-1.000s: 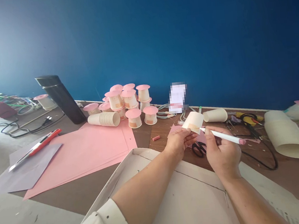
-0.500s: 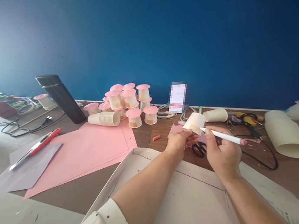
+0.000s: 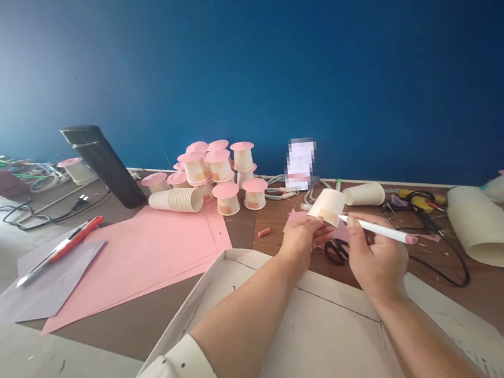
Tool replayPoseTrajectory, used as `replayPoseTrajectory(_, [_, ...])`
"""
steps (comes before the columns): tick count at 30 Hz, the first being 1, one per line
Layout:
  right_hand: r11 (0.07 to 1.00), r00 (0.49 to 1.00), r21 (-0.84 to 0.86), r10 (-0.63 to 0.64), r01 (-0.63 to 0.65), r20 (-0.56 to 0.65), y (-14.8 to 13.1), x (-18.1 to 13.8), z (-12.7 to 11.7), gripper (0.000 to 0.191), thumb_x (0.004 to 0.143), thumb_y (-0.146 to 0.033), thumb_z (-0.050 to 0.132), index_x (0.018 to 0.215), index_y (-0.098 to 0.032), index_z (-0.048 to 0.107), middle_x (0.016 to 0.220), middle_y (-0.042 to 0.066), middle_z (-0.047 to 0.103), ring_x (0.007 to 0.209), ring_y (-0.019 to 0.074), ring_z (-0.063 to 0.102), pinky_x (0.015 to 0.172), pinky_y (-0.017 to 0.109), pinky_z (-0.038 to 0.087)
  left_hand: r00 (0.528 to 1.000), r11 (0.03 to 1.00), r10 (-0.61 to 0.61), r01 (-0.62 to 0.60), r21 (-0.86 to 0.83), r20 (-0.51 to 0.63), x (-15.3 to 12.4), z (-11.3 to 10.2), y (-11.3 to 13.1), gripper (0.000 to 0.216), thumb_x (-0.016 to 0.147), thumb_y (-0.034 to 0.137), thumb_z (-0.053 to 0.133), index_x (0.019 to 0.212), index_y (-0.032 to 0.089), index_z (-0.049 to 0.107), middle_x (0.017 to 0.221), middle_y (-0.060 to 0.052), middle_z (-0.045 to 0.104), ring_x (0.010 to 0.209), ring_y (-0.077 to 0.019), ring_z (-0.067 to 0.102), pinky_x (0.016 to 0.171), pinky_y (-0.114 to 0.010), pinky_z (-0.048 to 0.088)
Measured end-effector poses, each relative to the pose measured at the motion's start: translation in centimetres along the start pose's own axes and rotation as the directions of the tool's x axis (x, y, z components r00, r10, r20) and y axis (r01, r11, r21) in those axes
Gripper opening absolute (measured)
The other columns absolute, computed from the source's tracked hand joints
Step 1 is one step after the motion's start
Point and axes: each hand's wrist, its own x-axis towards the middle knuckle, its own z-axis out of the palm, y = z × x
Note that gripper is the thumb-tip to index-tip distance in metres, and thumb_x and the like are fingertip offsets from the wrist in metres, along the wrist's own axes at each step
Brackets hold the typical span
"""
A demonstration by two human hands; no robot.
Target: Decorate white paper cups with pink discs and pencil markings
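Note:
My left hand point(image 3: 300, 239) holds a small white paper cup point(image 3: 328, 205) on its side, above the brown table. An orange patch shows on the cup's wall. My right hand point(image 3: 374, 257) grips a white marker with a pink end point(image 3: 381, 231); its tip touches the cup's wall. Black scissors point(image 3: 336, 251) lie on the table just below both hands. A flat white cardboard box point(image 3: 265, 330) lies under my forearms.
Pink paper sheets point(image 3: 142, 256) and a grey sheet with a red utility knife point(image 3: 59, 250) lie to the left. Behind them stand several pink-lidded cups point(image 3: 223, 171), a stack of cups lying down point(image 3: 176, 200) and a black flask point(image 3: 103, 166). Rolled paper point(image 3: 488, 231) and cables lie at the right.
The cup has turned slightly in my left hand and the marker tip has shifted a little along its wall. Nothing else moved.

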Motion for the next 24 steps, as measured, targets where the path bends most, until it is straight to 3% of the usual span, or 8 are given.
replayPoseTrajectory(24, [0.999,1.000,0.047,0.015,-0.014,-0.011,-0.69,-0.08,-0.30,0.033,0.091,-0.043,0.056,0.099,-0.015,0.070,0.091,0.011,0.073,0.073,0.0181,0.066,0.070,0.030,0.052,0.999,0.998,-0.034,0.034,-0.051,-0.002,-0.08,-0.03,0.14,0.015,0.089,0.010,0.055,0.081,0.006,0.066,0.075,-0.011,0.069,0.071,-0.0134,0.068,0.070,-0.024,0.054])
